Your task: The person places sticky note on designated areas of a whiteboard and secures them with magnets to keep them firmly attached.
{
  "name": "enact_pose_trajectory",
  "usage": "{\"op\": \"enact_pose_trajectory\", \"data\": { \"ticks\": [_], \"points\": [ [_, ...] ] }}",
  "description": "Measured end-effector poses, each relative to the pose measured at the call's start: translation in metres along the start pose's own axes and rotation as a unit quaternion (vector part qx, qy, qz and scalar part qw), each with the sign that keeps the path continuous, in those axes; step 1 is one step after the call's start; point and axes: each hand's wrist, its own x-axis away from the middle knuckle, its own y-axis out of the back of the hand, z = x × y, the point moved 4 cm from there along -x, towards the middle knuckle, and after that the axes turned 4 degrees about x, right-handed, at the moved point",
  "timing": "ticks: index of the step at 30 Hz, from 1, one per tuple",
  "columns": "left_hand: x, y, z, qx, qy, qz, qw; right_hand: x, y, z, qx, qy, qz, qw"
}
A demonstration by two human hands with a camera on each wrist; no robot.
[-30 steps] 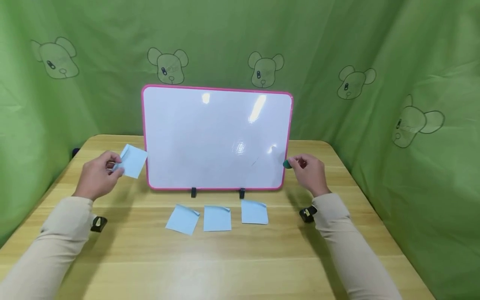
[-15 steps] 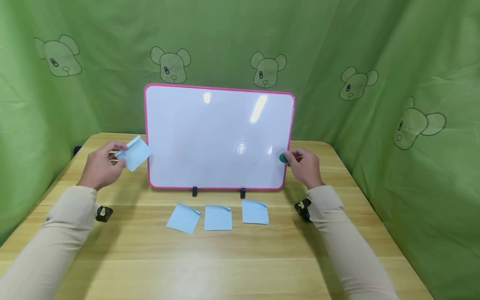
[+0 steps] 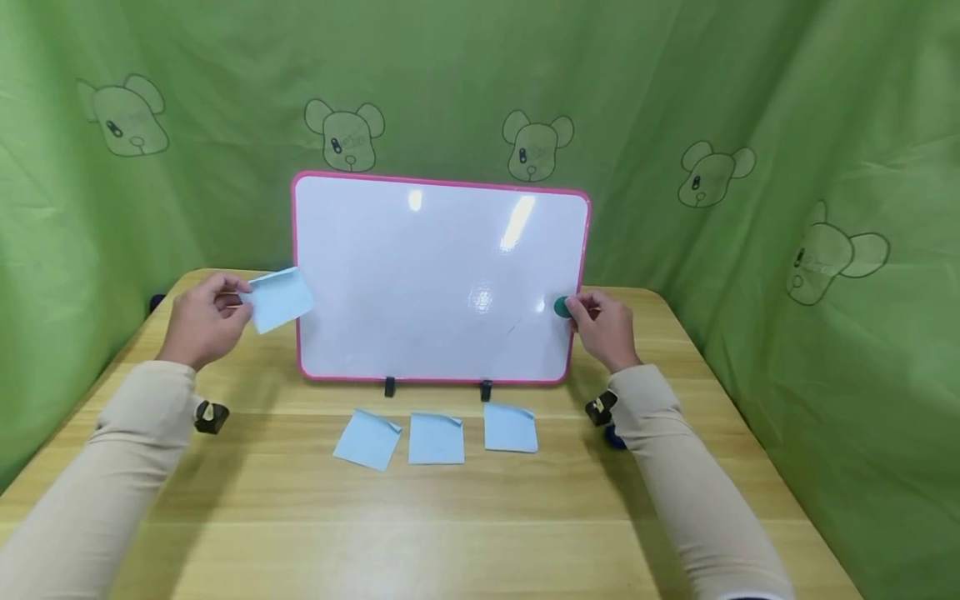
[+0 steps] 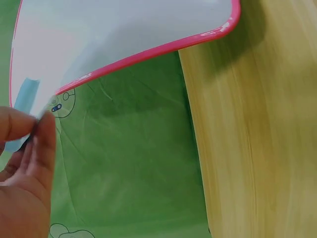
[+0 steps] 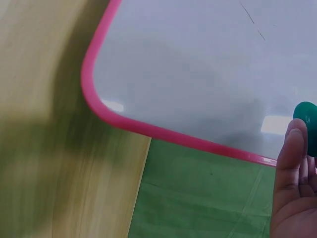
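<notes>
At the left of the head view, my left hand (image 3: 206,321) pinches a light blue sticky note (image 3: 282,298) by its left side. The note's right part overlaps the left edge of the whiteboard (image 3: 427,283), which has a pink frame. In the left wrist view a dark edge shows between the thumb and fingers, beside the note (image 4: 26,96). Across the board, my right hand (image 3: 606,329) holds a round green magnet (image 3: 562,307) between thumb and fingers, in front of the right edge. The right wrist view shows the magnet (image 5: 306,116) close over the white surface, partly cut off by the frame.
Three more blue sticky notes, left (image 3: 367,439), middle (image 3: 437,439) and right (image 3: 511,428), lie in a row on the wooden table (image 3: 420,542). Two black feet, one (image 3: 389,387) at left, hold the board up. A green curtain (image 3: 442,75) hangs behind.
My left hand has moved up and slightly right, turning the note flatter towards the board's left edge. My right hand has shifted left and up, bringing the magnet over the board's right border.
</notes>
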Motion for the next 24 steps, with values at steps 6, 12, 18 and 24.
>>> {"op": "enact_pose_trajectory", "data": {
  "ticks": [6, 12, 18, 24],
  "points": [
    [-0.005, -0.004, -0.006, 0.024, 0.028, 0.017, 0.9992, -0.005, -0.002, 0.004, -0.016, -0.002, -0.004, 1.000],
    [-0.014, -0.014, -0.015, 0.057, 0.031, 0.037, 0.9972, -0.008, -0.006, 0.009, -0.023, -0.004, -0.007, 1.000],
    [-0.022, -0.021, -0.023, 0.065, 0.031, 0.044, 0.9964, -0.013, -0.011, 0.017, -0.028, 0.005, -0.005, 1.000],
    [-0.029, -0.026, -0.032, 0.064, 0.037, 0.049, 0.9960, -0.018, -0.014, 0.030, -0.023, 0.014, 0.004, 1.000]
  ]
}}
